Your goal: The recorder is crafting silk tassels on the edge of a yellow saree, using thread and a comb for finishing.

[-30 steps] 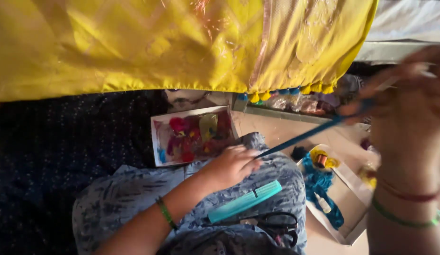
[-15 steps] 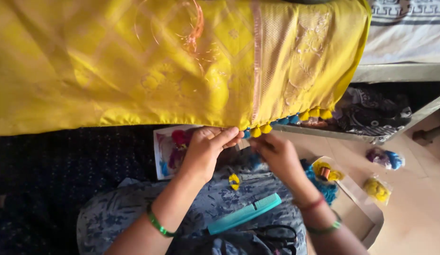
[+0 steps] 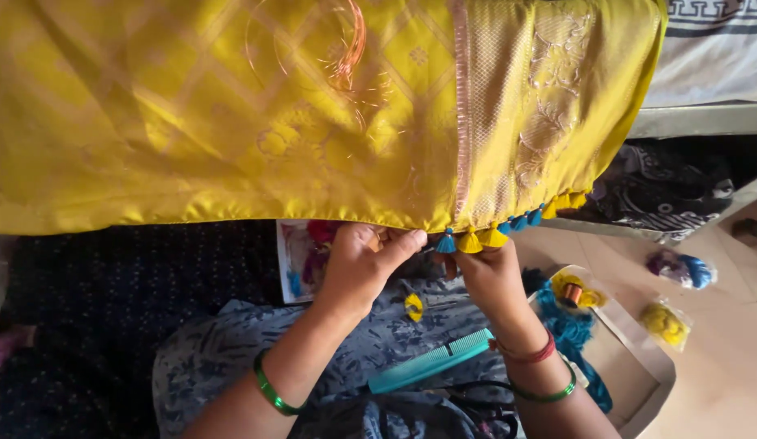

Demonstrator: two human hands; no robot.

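A yellow silk cloth (image 3: 256, 114) with woven patterns hangs across the upper view, a row of yellow and blue tassels (image 3: 492, 232) along its lower right hem. My left hand (image 3: 358, 268) pinches the hem just left of the tassels. My right hand (image 3: 492, 276) holds the hem right under the blue and yellow tassels. A loose yellow tassel (image 3: 414, 306) lies on my lap below the hands. Whether my right hand also holds a tool or thread is hidden.
A teal comb (image 3: 431, 362) and black scissors (image 3: 484, 406) lie on my lap. A box (image 3: 639, 358) at right holds blue and yellow thread. Bags of thread (image 3: 679, 268) sit on the floor. A colourful card (image 3: 301, 260) lies behind my left hand.
My right hand has come down from the far right and up to the hem; my left hand rose from my lap to pinch the hem. The view tilted up and closer.
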